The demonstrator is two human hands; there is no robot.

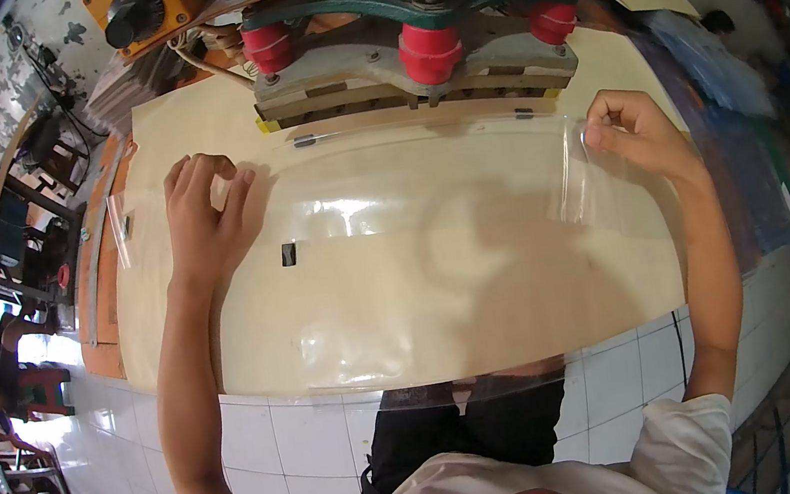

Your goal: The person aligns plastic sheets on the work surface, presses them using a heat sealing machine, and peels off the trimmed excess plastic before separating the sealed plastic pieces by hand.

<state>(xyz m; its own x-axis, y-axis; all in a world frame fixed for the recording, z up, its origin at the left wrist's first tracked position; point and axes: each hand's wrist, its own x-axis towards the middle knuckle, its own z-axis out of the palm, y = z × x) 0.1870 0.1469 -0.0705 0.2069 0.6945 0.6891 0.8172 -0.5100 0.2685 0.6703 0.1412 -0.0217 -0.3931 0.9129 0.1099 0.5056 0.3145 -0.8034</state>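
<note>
1. Across the bench (105,356), a clear film (356,257) is lying on a cream board (143,333), catching bright reflections and a shadow; its lower margin is hanging past the front edge.
2. Near the right edge, the right hand (636,132) is pinching the film between thumb and bent fingers; a fold (569,177) is running down the film just beside the fingertips.
3. Toward the left edge, the left hand (207,203) is bending its fingers, the thumb lying close to the forefinger; whether they are gripping film cannot be told.
4. At the rear edge, a green press (428,15) is standing over the board, with three red posts (428,52) showing beneath its frame.
5. Left of the board's centre, a small black patch (288,254) is showing, whether on or under the film being unclear.
6. Along the left edge, a metal strip (98,250) is lying; at the rear left corner, a yellow box (164,6) is bearing a black knob (133,19).
7. Along the right edge, bluish plastic sheets (719,75) are lying beside the board.
</note>
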